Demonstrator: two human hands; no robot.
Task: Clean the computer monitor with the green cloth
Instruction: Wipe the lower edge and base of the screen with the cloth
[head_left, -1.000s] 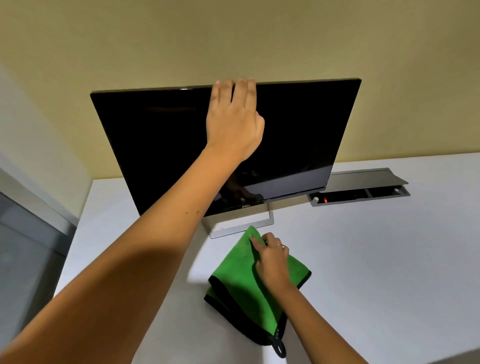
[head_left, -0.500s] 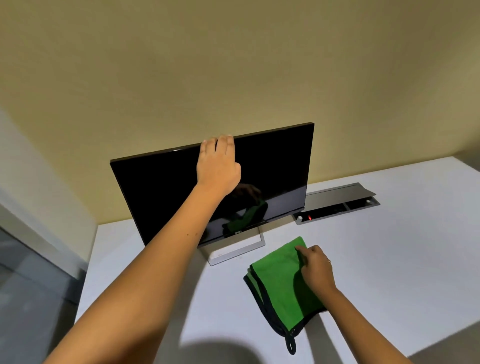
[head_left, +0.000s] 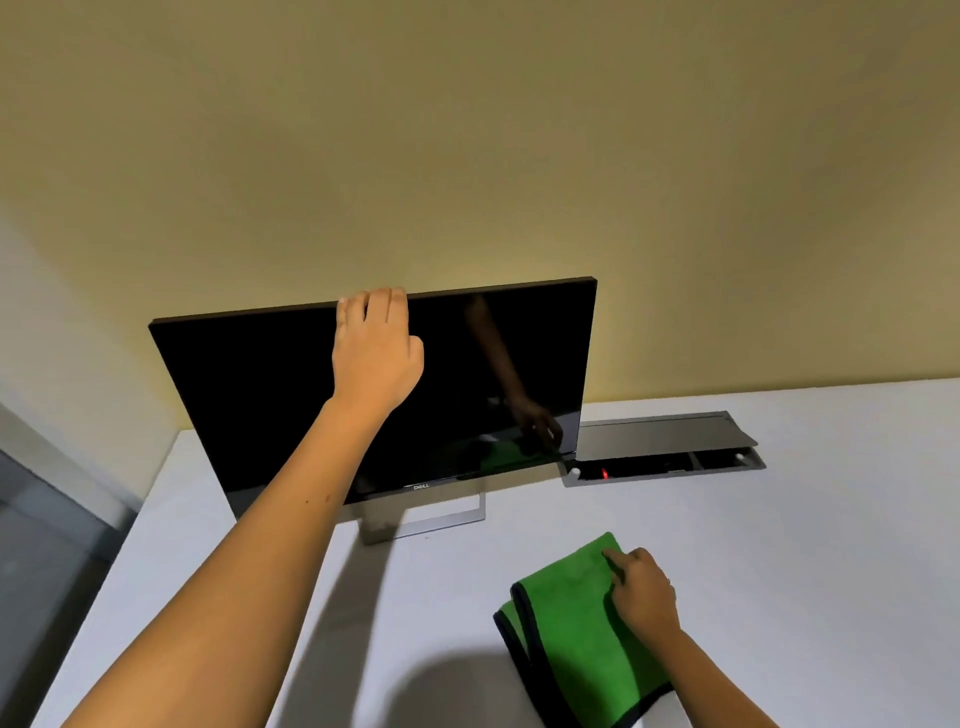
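A black monitor (head_left: 249, 395) with a dark screen stands on a silver stand (head_left: 441, 519) at the back of the white desk (head_left: 779, 545). My left hand (head_left: 376, 353) grips its top edge, fingers curled over the rim. A folded green cloth (head_left: 566, 618) with black trim lies flat on the desk in front of the monitor, to the right. My right hand (head_left: 644, 592) rests on the cloth's right part, fingers bent and pressing into the fabric. The cloth's lower end is cut off by the frame.
A grey cable box (head_left: 670, 452) with its lid up is set into the desk right of the monitor; a small red light glows inside. A yellow wall (head_left: 467, 156) rises behind. The desk's left edge drops to a grey floor (head_left: 41, 545).
The view has pulled back and risen, so the monitor looks smaller and lower. My left hand stays on the top edge; my right hand stays on the cloth, now farther right in view.
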